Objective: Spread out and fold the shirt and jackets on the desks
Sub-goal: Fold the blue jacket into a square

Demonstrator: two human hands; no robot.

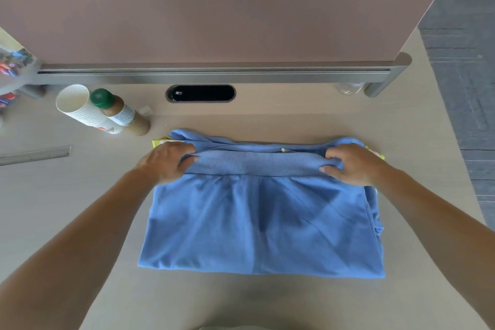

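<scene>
Blue garment (257, 222) lies flat on the desk (401, 128) right in front of me, partly folded, long axis running L–R, w/ its ribbed band (257, 165) along the far edge. My left hand (166, 162) pinches the band's left end & my right hand (351, 163) its right end, fingers curled round the cloth, both abt equally near. Next fold prob. comes toward me, across that axis, so both ends should travel level or the edge skews.
</scene>
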